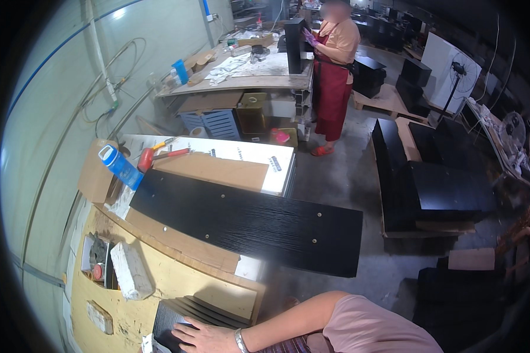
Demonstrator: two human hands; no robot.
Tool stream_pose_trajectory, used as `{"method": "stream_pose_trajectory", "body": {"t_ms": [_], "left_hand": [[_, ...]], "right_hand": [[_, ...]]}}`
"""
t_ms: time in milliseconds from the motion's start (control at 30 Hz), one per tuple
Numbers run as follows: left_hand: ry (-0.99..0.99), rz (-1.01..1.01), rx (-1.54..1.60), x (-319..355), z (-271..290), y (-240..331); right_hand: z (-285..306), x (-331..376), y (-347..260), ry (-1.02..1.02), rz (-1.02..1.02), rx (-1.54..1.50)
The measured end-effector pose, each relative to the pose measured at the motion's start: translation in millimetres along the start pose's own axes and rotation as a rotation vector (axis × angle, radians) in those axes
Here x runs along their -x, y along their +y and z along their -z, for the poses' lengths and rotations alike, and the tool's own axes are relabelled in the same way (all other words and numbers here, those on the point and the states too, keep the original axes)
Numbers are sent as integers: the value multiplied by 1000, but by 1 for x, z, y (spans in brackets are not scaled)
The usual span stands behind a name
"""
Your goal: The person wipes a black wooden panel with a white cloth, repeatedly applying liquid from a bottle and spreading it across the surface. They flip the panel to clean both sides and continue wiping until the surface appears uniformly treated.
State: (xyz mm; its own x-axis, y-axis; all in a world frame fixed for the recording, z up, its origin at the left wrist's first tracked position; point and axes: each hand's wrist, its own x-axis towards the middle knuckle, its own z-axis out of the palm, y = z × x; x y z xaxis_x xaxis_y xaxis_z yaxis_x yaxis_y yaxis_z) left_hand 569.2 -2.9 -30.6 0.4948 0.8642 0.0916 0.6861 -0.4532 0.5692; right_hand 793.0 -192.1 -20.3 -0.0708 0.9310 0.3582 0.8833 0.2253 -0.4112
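Note:
Near the bottom edge, my right hand (pixel 206 337) lies with its fingers spread on a stack of black panels (pixel 203 312). The forearm comes in from the lower right, with a silver band at the wrist. Only part of the stack shows, and its panels are slightly fanned out. My left hand is not in view. Beyond the stack, a long black board (pixel 259 226) lies across the workbench, with small round metal fittings in its surface. Its right end overhangs the bench. A white block-shaped piece (pixel 131 270) rests beside an open box (pixel 98 259) of small items.
A blue bottle (pixel 121 166) and a red-headed mallet (pixel 146 159) lie at the bench's far left. Across the aisle, a co-worker in a red apron (pixel 331 94) handles an upright black panel (pixel 294 47). Black cabinets (pixel 441 188) stand on the right, near a fan (pixel 458 69).

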Motion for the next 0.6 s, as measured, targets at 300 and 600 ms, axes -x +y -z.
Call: {"method": "stream_pose_trajectory", "body": {"t_ms": [300,600], "left_hand": [[2,-29,-9,2,1,3],[3,-44,-26,0,0,0]], "right_hand": [[2,2,2,9,9,-29],[2,2,2,10,17,-21]]}}
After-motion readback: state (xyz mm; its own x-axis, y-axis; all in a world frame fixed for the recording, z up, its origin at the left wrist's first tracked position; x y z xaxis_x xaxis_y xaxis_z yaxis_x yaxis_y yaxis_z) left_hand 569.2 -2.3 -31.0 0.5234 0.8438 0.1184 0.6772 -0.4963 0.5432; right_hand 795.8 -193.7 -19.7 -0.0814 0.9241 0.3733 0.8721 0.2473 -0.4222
